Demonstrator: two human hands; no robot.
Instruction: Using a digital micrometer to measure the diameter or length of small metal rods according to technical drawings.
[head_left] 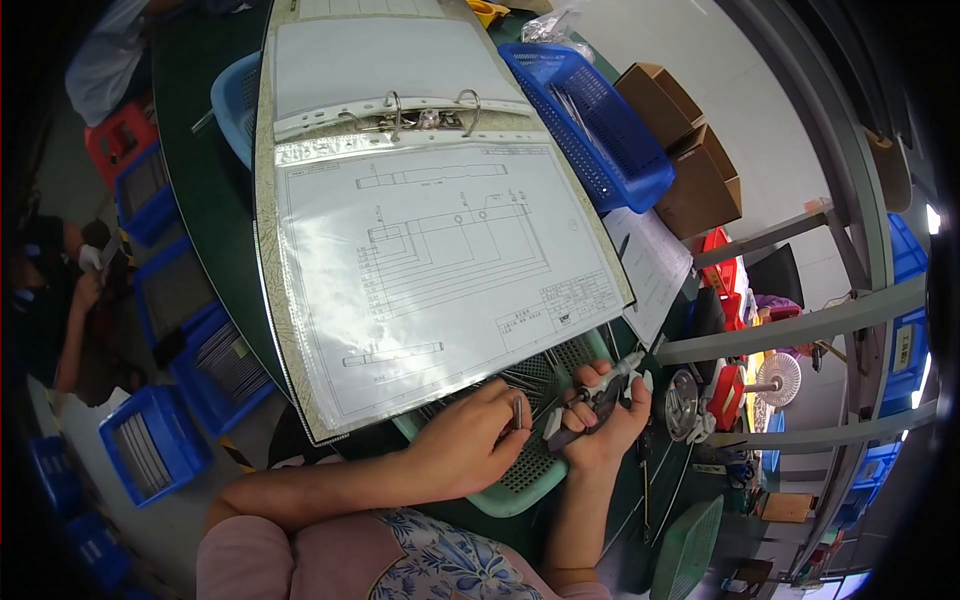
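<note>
My left hand point(468, 440) is closed, with a short, shiny metal rod point(517, 412) pinched between thumb and fingers. My right hand point(610, 425) is wrapped round a dark measuring tool with a silver barrel, which looks like a micrometer point(603, 400). The two hands are apart, side by side above a green perforated basket point(515, 492). Several thin metal rods lie in that basket, partly hidden by my hands. Just beyond it, a ring binder point(450, 290) lies open at a technical drawing in a clear sleeve, overhanging the basket's far side.
A blue basket point(620, 150) holding long thin parts stands at the far right, beside brown cardboard boxes point(705, 180). Another green basket point(688, 548) sits at the near right. Blue crates point(155, 445) of metal parts stand on the left floor, near another person's hands point(90, 270).
</note>
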